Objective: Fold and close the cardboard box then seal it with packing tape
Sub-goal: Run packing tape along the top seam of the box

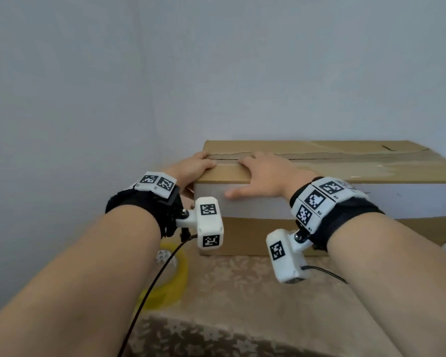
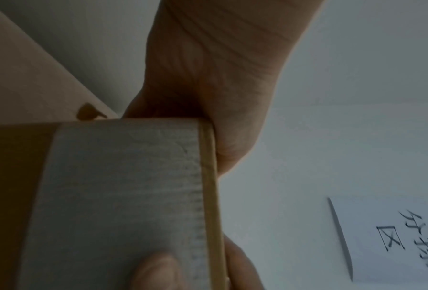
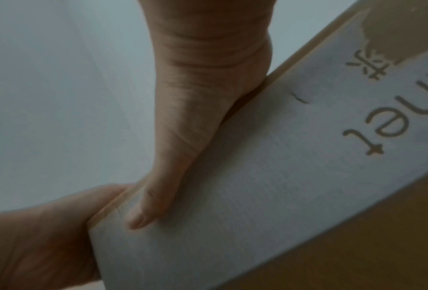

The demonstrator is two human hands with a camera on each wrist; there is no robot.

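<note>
Front, 12 o'clock: the cardboard box (image 1: 319, 202) blocks the way; wall (image 1: 216, 73) close behind it.
Box's left corner: left hand (image 1: 191, 168) and right hand (image 1: 265, 176) occupy it.
8 o'clock: tape roll (image 1: 175, 274) on the desk (image 1: 242, 292), under the left forearm.
6 o'clock: open desk between the forearms.

patterned table (image 1: 242, 292) (box (image 1: 255, 235), tape roll (image 1: 175, 279))

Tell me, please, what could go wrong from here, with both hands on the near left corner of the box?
1. Both the left hand and right hand press one corner of the cardboard box; the far end's flaps may spring up.
2. The tape roll lies under the left forearm, so fetching it frees a hand and the centre seam may reopen.
</note>
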